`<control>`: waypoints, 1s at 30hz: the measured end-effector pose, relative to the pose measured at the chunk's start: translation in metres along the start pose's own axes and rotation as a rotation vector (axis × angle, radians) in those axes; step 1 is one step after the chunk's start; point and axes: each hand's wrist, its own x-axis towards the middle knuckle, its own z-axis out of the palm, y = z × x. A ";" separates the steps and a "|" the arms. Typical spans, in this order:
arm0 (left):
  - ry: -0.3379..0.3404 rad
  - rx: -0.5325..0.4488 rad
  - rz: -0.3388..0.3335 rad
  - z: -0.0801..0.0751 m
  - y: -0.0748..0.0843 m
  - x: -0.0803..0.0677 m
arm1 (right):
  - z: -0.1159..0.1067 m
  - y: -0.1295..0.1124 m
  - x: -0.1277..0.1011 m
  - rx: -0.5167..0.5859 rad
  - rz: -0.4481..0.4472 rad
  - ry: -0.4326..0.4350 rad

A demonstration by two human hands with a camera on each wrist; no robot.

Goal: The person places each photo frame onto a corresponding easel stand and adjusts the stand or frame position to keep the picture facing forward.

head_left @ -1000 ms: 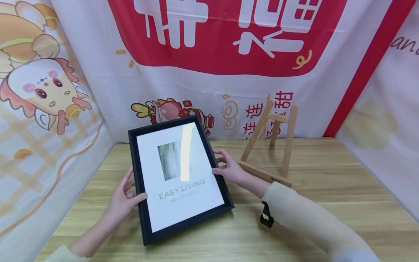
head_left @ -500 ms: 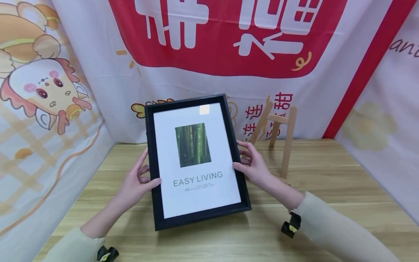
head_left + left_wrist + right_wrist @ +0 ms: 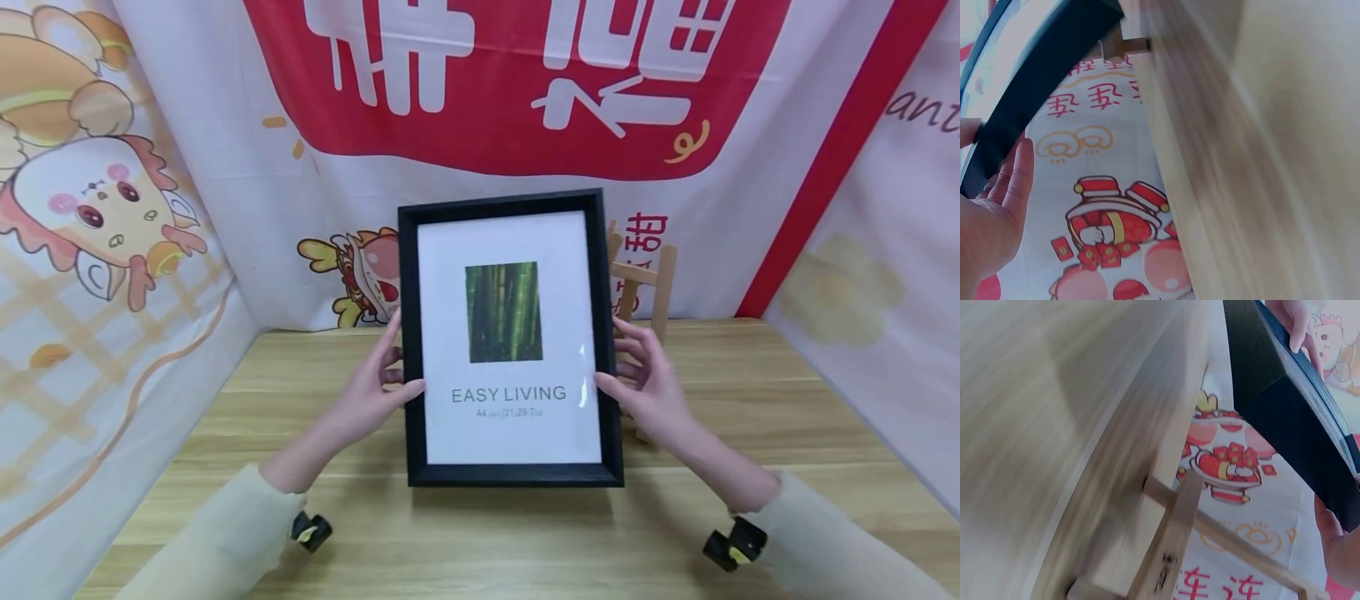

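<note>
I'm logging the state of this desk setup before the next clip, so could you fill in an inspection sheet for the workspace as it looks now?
Surface: light wooden table, bare wood around the hands.
Job's things: black picture frame reading EASY LIVING, held upright and facing the camera; wooden easel behind it, mostly hidden.
Clutter: nothing seen.
Grippers: left hand grips the frame's left edge; right hand grips its right edge.
Cables: nothing seen; a small black and yellow device sits at each wrist.
Surroundings: red and white printed banner with cartoon figures on three sides.
</note>
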 end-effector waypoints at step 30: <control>-0.086 0.160 0.367 0.067 0.049 0.139 | -0.068 0.002 -0.002 -0.090 -0.281 0.418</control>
